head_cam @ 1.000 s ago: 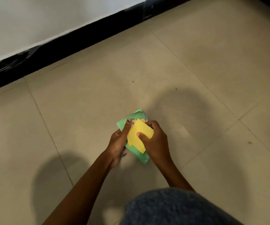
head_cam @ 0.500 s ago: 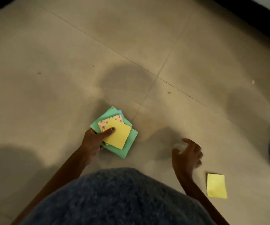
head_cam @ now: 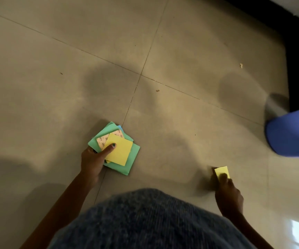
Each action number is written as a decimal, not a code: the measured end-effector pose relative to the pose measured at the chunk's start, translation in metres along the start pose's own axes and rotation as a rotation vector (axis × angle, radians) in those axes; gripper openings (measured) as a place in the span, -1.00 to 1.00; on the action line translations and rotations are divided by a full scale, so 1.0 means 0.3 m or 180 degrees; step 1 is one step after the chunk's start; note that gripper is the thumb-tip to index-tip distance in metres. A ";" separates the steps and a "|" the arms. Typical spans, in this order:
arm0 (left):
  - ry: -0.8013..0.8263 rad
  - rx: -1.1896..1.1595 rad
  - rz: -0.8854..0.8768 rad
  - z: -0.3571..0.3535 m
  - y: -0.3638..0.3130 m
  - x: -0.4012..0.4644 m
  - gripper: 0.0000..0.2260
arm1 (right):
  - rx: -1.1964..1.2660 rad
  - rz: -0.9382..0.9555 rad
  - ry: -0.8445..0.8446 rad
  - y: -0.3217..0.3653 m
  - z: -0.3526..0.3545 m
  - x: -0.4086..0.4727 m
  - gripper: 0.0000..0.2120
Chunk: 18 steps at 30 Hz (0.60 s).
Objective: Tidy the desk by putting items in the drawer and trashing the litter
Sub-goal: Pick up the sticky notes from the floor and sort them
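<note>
My left hand (head_cam: 93, 159) grips a stack of paper notes (head_cam: 117, 150) low over the tiled floor: green sheets underneath, a patterned pink one, a blue edge, and a yellow note on top under my thumb. My right hand (head_cam: 228, 193) reaches down at the lower right, its fingers on a single yellow note (head_cam: 221, 171) at the floor. Motion blur hides whether the fingers pinch that note or only touch it.
A blue bin-like object (head_cam: 292, 133) with a grey part (head_cam: 277, 106) sits at the right edge. A black skirting (head_cam: 296, 56) runs along the wall at the upper right. Small crumbs (head_cam: 157, 90) dot the beige tiles. My blue-clad knee (head_cam: 150, 221) fills the bottom.
My right hand let go of the stack and moved right and down onto the lone yellow note. The left hand keeps the stack. The view swung right, bringing the blue object in.
</note>
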<state>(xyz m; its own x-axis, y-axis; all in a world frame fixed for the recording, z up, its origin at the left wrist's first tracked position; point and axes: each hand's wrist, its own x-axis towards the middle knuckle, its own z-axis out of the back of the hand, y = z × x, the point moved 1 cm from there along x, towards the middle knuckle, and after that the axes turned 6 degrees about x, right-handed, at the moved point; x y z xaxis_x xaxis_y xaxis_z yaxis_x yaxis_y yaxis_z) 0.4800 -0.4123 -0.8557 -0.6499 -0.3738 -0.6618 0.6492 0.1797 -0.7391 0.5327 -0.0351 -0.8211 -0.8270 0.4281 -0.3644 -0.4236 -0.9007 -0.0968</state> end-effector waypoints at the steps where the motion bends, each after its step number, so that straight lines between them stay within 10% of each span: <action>1: -0.0010 -0.0010 -0.0022 -0.001 -0.001 -0.002 -0.69 | -0.0174 0.0050 0.0035 -0.004 0.014 0.011 -0.70; 7: 0.0003 -0.0150 0.0187 -0.001 -0.013 -0.019 -0.68 | 0.0273 0.0051 0.0104 0.105 0.069 0.012 -0.64; 18: -0.0257 -0.0838 0.0702 0.216 -0.668 -0.488 -0.70 | 0.1420 0.2628 -0.0110 0.887 0.971 -0.287 -0.54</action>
<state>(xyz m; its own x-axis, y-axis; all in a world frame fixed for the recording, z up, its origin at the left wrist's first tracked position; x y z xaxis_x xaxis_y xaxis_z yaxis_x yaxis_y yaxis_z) 0.4708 -0.4525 -0.6026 -0.4652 -0.3688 -0.8047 0.6395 0.4885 -0.5936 0.3835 -0.2899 -0.5456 -0.9365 -0.3253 -0.1311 0.2054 -0.8118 0.5467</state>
